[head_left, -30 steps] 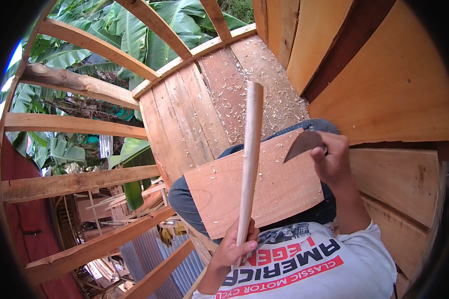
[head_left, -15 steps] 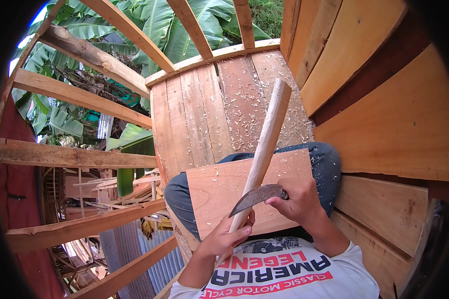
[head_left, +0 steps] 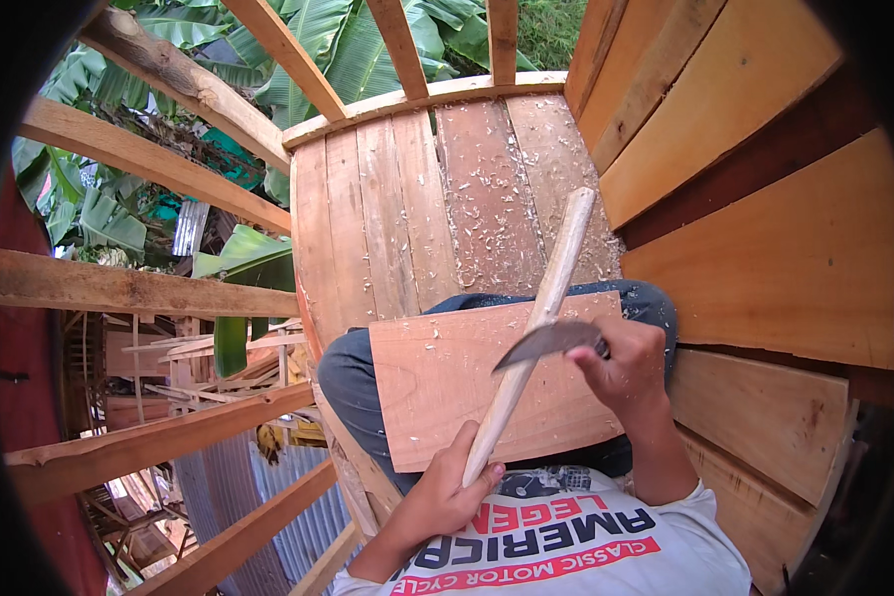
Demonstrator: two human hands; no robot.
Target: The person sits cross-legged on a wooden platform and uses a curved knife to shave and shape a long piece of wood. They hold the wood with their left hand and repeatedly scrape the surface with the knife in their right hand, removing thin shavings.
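Note:
My left hand [head_left: 454, 489] is wrapped round the lower end of a long, pale wooden stick [head_left: 558, 268], which slants up and away to the right. In my right hand [head_left: 626, 366] is a knife [head_left: 541, 344] with a broad, curved, dark blade; my fingers close round its handle and hide most of it. The blade lies across the stick near its middle, its tip pointing left. Beneath both, a flat wooden board [head_left: 417, 387] rests over my crossed legs.
Pale shavings [head_left: 497, 209] are scattered over the plank floor [head_left: 343, 228] ahead. Plank walling [head_left: 765, 268] rises close on my right. Spaced wooden rails [head_left: 139, 285] run along the left, with banana leaves [head_left: 338, 60] and corrugated metal sheets [head_left: 228, 487] beyond.
The knife has moved from near my left hand up the stick, away from me. The stick's far end has dropped and shifted slightly right.

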